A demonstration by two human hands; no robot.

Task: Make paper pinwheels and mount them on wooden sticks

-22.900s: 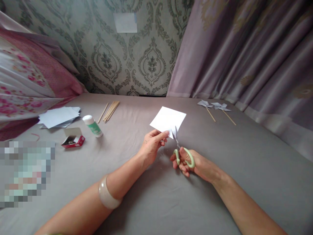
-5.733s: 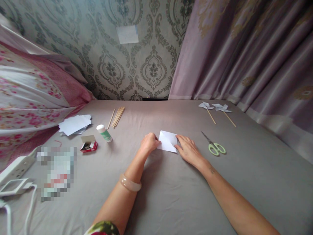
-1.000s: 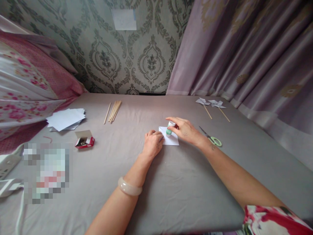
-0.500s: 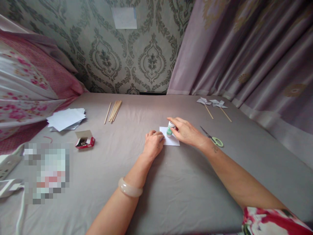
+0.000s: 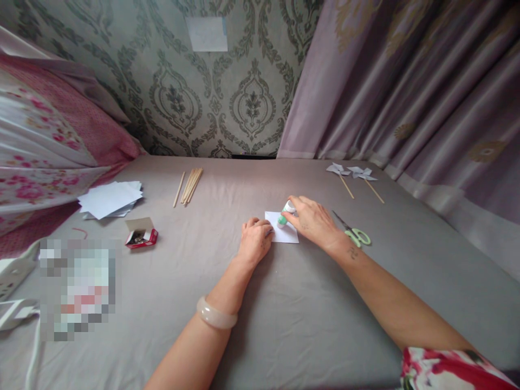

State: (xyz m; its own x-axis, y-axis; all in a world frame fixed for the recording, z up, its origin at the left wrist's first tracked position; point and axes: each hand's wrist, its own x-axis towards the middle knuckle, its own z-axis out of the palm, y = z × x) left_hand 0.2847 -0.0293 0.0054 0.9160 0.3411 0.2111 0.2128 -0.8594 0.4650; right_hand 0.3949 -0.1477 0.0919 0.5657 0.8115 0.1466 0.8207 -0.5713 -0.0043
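My right hand point(image 5: 312, 219) grips a glue stick point(image 5: 283, 219), white with a green label. It leans with its top to the right, and its lower end is on a small square of white paper point(image 5: 287, 236). At the paper's left edge, my left hand point(image 5: 255, 237) lies with curled fingers, holding it down; the fingertips are partly hidden. Behind my right wrist, scissors point(image 5: 354, 233) with light green handles rest on the grey cloth.
Two paper pinwheels on sticks point(image 5: 363, 173) lie at the back right. To the left are several wooden sticks point(image 5: 192, 185), a stack of white paper point(image 5: 110, 199), an open red box point(image 5: 141, 237) of small metal pieces and a white power strip point(image 5: 16, 268).
The scissors went from my right hand to the cloth. The glue stick came from the left into my right hand; upright half a second ago, it now tilts right. My left hand stays put.
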